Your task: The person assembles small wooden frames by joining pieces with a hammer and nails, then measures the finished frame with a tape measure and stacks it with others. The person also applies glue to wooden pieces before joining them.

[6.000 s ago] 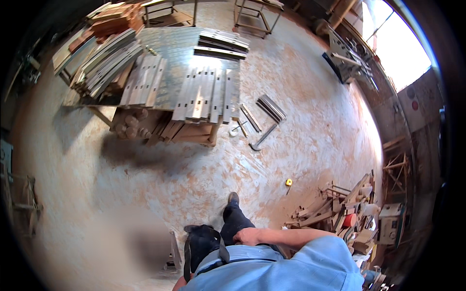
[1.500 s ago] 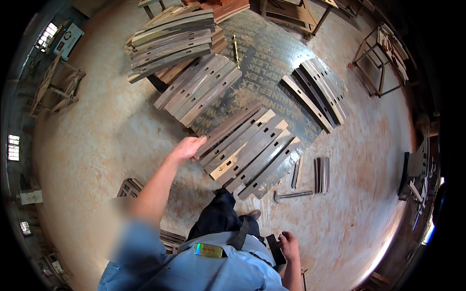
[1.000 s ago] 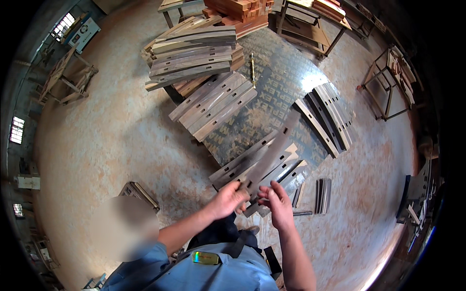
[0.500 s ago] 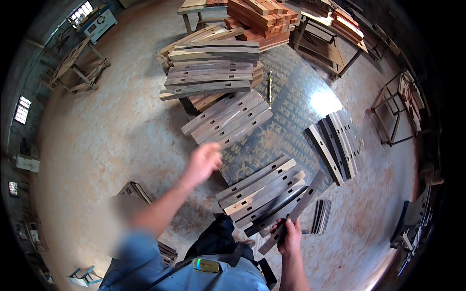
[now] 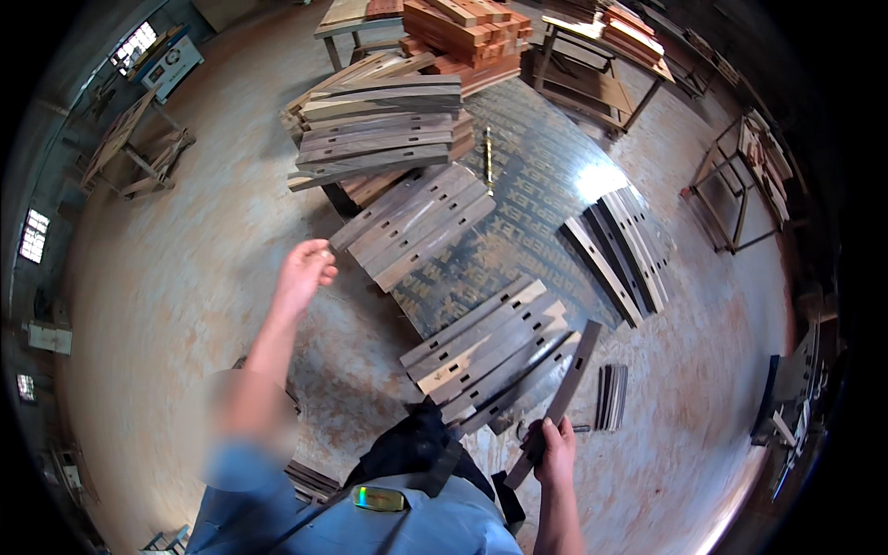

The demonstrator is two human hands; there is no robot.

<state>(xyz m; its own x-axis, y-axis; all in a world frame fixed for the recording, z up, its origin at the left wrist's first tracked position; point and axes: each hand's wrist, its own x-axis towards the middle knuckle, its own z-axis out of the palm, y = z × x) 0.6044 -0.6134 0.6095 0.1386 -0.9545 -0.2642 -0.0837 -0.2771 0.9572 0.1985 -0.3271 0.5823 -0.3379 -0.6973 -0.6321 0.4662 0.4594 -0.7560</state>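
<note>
My right hand (image 5: 555, 450) is closed around a dark wooden slat (image 5: 573, 377) near its lower end. The slat is slightly curved, has small slots, and slants up and away from me. My left hand (image 5: 308, 274) hovers beyond the table's left side, close to the ends of a row of slotted slats (image 5: 413, 228). Its fingers are curled together; whether anything small is in them cannot be made out. Nearest me on the table (image 5: 518, 242), another row of slotted slats (image 5: 490, 351) lies side by side, some pale-streaked and some dark.
At the right edge lies a third group of slats (image 5: 622, 257). A slim brass-coloured rod (image 5: 488, 159) rests mid-table. Behind are stacked grey-brown slats (image 5: 379, 139) and reddish timber (image 5: 469, 35). More slats (image 5: 611, 398) stand low at right; wooden worktables (image 5: 606, 79) stand farther off.
My left hand has moved left, away from the near ends of the middle row. My right hand still holds the dark slat, which now stands steeper. The whole view has shifted slightly.
</note>
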